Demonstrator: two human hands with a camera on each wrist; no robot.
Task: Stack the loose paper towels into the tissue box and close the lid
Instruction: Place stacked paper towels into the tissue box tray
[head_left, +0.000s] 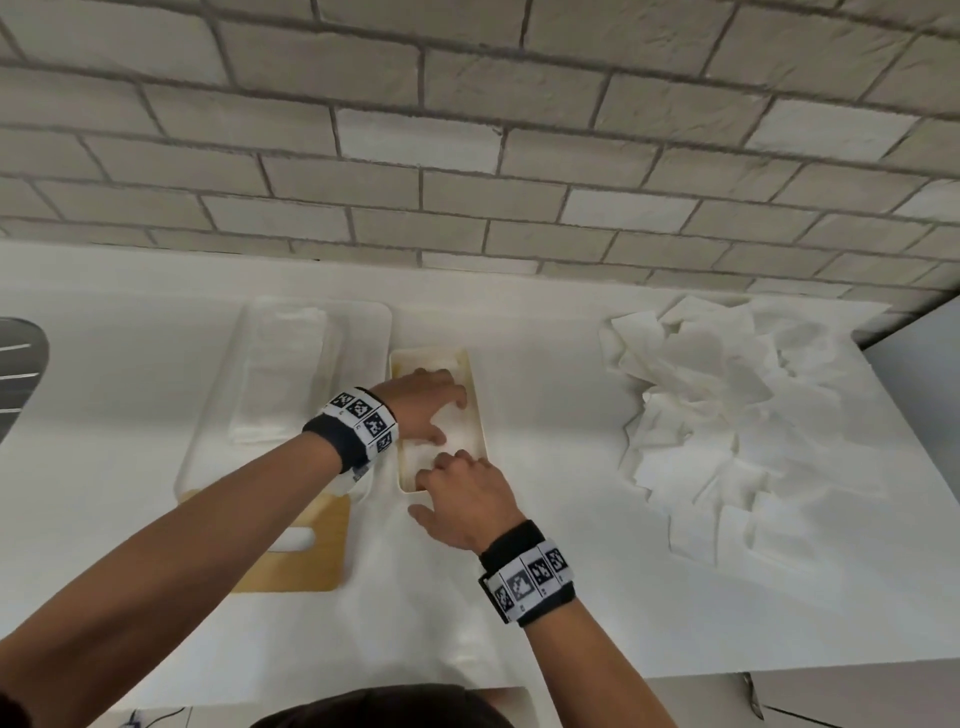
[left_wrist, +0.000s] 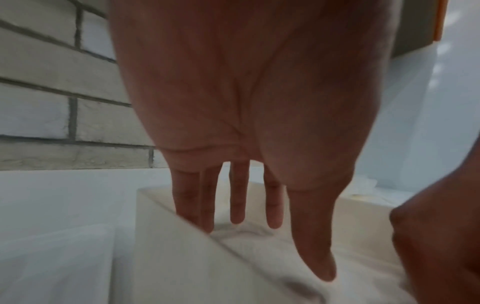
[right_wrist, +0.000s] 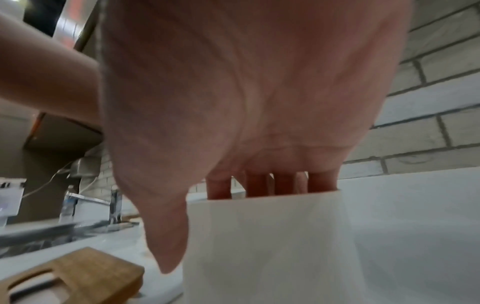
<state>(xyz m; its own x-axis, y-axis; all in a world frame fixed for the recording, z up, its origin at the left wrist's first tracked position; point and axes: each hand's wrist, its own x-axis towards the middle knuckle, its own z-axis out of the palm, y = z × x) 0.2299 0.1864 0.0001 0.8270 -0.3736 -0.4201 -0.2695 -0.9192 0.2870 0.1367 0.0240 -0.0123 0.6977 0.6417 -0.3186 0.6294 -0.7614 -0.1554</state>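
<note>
An open cream tissue box (head_left: 480, 415) stands lengthwise in the middle of the white counter, with white paper towels (head_left: 465, 434) inside. My left hand (head_left: 447, 418) reaches in from the left, and its straight fingers (left_wrist: 237, 205) press down on the towels (left_wrist: 259, 244) beside the box wall (left_wrist: 168, 246). My right hand (head_left: 431, 488) is at the box's near end. Its fingers (right_wrist: 259, 185) dip behind the near wall (right_wrist: 259, 246), with the thumb outside. A heap of loose towels (head_left: 727, 415) lies to the right. The wooden lid (head_left: 311, 551) with a slot lies near left.
A clear plastic tray (head_left: 208, 415) holding a flat stack of white sheets sits just left of the box, partly over the lid (right_wrist: 85, 273). A sink edge (head_left: 15, 364) shows at far left. A brick wall runs behind the counter. The counter ends at right past the heap.
</note>
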